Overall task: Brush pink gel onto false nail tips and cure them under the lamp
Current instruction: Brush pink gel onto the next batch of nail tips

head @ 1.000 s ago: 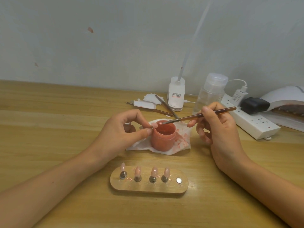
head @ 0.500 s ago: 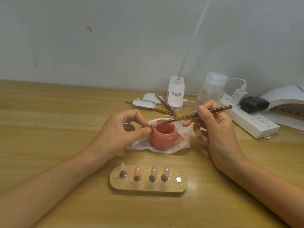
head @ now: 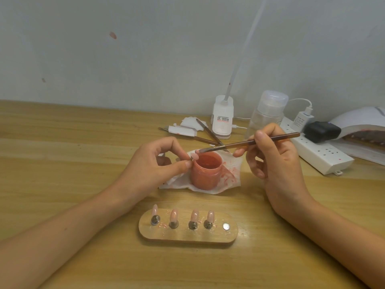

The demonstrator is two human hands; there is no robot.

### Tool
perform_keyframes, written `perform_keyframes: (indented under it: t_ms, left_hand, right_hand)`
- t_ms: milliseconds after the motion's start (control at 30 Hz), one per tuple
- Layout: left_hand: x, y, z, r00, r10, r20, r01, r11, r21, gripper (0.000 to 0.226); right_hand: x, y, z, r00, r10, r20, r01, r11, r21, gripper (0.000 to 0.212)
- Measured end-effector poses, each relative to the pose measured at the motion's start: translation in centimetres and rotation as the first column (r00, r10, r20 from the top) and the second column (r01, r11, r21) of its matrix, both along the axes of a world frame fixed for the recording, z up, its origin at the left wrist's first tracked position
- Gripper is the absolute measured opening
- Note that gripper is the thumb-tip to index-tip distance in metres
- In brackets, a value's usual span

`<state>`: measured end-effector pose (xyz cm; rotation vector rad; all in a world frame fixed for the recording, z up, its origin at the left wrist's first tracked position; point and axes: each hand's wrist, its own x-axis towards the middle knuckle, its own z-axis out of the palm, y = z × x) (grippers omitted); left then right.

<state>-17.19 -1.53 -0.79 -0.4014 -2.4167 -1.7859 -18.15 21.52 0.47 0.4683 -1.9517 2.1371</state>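
Left hand (head: 154,163) is pinching one nail tip (head: 195,156) between thumb and forefinger, holding it just over the left rim of the gel jar (head: 205,174). Jar is sitting open with pink gel showing inside, on a stained tissue (head: 231,174). Nearer the person, wooden holder (head: 232,236) is lying flat on the table (head: 62,163), carrying four pink tips (head: 174,214) standing in a row, plus a bare metal disc (head: 226,226) at its right end. Brush (head: 229,145) is slanting down to the left, with its bristles hanging just above the pinched tip; can't tell if they're touching. Right hand (head: 277,163) is gripping the brush handle pen-style, thumb on top. Behind the jar: spare tools (head: 208,140), clip-lamp base (head: 222,119) and clear bottle (head: 268,113) are sitting by the wall. Far right: power strip (head: 320,155), then curing lamp (head: 358,122) sitting at the frame edge, well apart from every tip.
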Motion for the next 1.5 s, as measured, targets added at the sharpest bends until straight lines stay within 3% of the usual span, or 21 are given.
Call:
perform_keyframes:
  t_ms: [200,367,533,700,833,1000,1133,1300,1500]
  left_hand:
    - [-0.06,0.0,-0.08,1.0,-0.006,-0.008,0.006,1.0,0.016,0.018]
    - [-0.19,-0.13,-0.27,1.0,-0.022,-0.02,0.022,1.0,0.014,0.017]
    - [-0.29,-0.22,-0.41,0.999,-0.02,-0.04,0.02,1.0,0.001,0.017]
    - [-0.31,-0.1,-0.53,0.998,-0.029,-0.054,0.03,0.999,0.013,0.011]
    - [-0.4,-0.37,-0.65,0.997,-0.034,-0.07,0.035,0.999,0.022,0.014]
    - [-0.42,-0.23,-0.66,0.996,-0.043,-0.082,0.047,0.998,0.044,0.013]
    - [-0.5,-0.28,-0.74,0.994,-0.043,-0.101,0.047,0.998,0.035,0.016]
    - [-0.38,-0.11,-0.65,0.991,-0.027,-0.133,0.032,0.999,0.035,0.01]
    - [-0.12,-0.09,-0.52,0.986,-0.017,-0.167,0.022,0.999,0.027,0.023]
  right_hand:
    - [-0.07,0.15,-0.15,0.998,-0.048,0.043,0.047,0.998,0.029,0.018]
    - [0.09,-0.3,0.04,1.0,0.023,0.016,-0.024,0.999,0.032,0.023]
    - [-0.12,0.17,-0.19,0.998,-0.057,0.042,0.056,0.998,0.031,0.018]
    - [0.14,-0.21,0.01,1.0,0.015,0.016,-0.015,0.999,0.03,0.024]
    - [-0.1,0.18,-0.14,0.997,-0.064,0.048,0.063,0.998,0.025,0.019]
    - [0.12,-0.21,-0.01,1.0,0.021,0.014,-0.021,0.999,0.032,0.024]
    - [-0.2,0.35,-0.13,0.996,-0.064,0.055,0.063,0.998,0.01,0.019]
    - [-0.17,-0.07,-0.13,0.999,0.029,0.029,-0.029,1.0,-0.001,0.023]
    - [-0.3,0.48,-0.12,0.998,-0.029,0.047,0.031,0.999,-0.045,0.02]
